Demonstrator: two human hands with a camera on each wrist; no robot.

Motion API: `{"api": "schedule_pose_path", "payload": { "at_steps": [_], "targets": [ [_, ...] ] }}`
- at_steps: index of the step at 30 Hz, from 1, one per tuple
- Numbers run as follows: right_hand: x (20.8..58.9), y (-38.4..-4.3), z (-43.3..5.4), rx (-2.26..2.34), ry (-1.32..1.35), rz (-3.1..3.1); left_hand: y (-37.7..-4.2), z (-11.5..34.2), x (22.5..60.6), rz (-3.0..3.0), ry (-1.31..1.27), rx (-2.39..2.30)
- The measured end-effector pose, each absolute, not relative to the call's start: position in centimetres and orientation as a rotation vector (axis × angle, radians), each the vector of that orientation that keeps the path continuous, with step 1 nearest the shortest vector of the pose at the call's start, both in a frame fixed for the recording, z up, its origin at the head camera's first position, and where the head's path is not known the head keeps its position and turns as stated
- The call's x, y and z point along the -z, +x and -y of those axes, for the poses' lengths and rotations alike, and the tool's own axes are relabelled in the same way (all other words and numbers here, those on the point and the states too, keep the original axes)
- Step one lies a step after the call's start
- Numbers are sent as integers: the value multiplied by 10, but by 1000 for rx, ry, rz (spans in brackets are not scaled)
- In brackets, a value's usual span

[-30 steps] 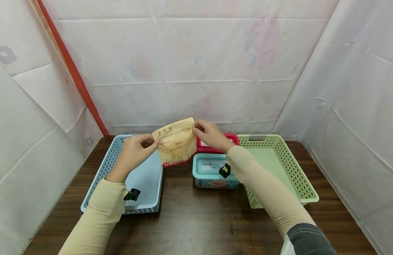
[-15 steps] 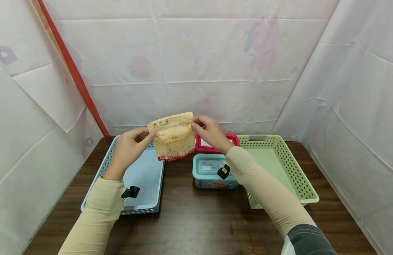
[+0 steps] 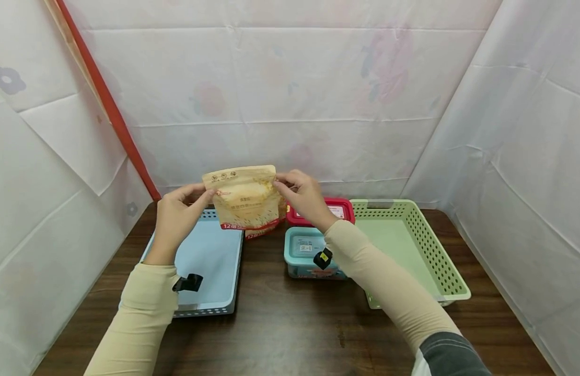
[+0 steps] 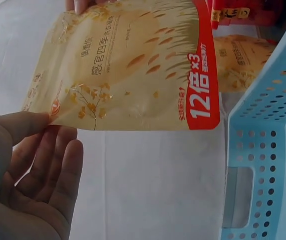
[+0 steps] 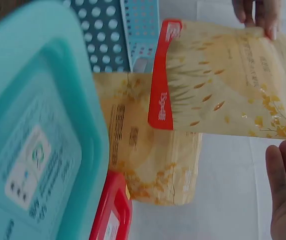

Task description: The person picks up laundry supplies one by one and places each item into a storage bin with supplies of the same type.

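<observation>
A beige stand-up pouch point(image 3: 245, 201) with a red bottom band hangs upright between my hands, above the table. My left hand point(image 3: 177, 216) pinches its left edge; in the left wrist view, that hand point(image 4: 37, 172) has its thumb in front and fingers behind. At the upper right edge, my right hand point(image 3: 306, 198) pinches the pouch between thumb and fingers. A second, matching pouch point(image 5: 150, 167) stands behind, beside a red-lidded container point(image 3: 340, 211) and mostly hidden in the head view. Nearer me is a teal-lidded tub point(image 3: 301, 253).
On the left stands a light blue perforated basket point(image 3: 207, 271), partly beneath my left arm. A pale green basket point(image 3: 398, 235) stands at the right, beyond my right forearm. White cloth walls point(image 3: 290, 94) enclose the brown wooden table point(image 3: 290, 324).
Both hands have moved left and slightly up with the pouch, which now faces more squarely forward. Part of the second pouch has come into view behind it.
</observation>
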State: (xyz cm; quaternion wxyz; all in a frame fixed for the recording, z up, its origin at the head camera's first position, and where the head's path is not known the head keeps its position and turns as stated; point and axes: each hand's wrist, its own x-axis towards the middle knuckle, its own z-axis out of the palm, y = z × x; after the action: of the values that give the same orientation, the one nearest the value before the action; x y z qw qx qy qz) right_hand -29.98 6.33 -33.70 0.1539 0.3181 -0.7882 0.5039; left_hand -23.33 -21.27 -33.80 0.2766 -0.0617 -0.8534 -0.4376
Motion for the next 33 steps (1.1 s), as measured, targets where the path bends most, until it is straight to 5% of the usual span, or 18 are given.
{"api": "schedule_pose_path", "payload": {
  "at_steps": [33],
  "targets": [
    [350, -283, -7, -1954, 806, 2198, -219, 253, 333, 2202, 139, 1445]
  ]
}}
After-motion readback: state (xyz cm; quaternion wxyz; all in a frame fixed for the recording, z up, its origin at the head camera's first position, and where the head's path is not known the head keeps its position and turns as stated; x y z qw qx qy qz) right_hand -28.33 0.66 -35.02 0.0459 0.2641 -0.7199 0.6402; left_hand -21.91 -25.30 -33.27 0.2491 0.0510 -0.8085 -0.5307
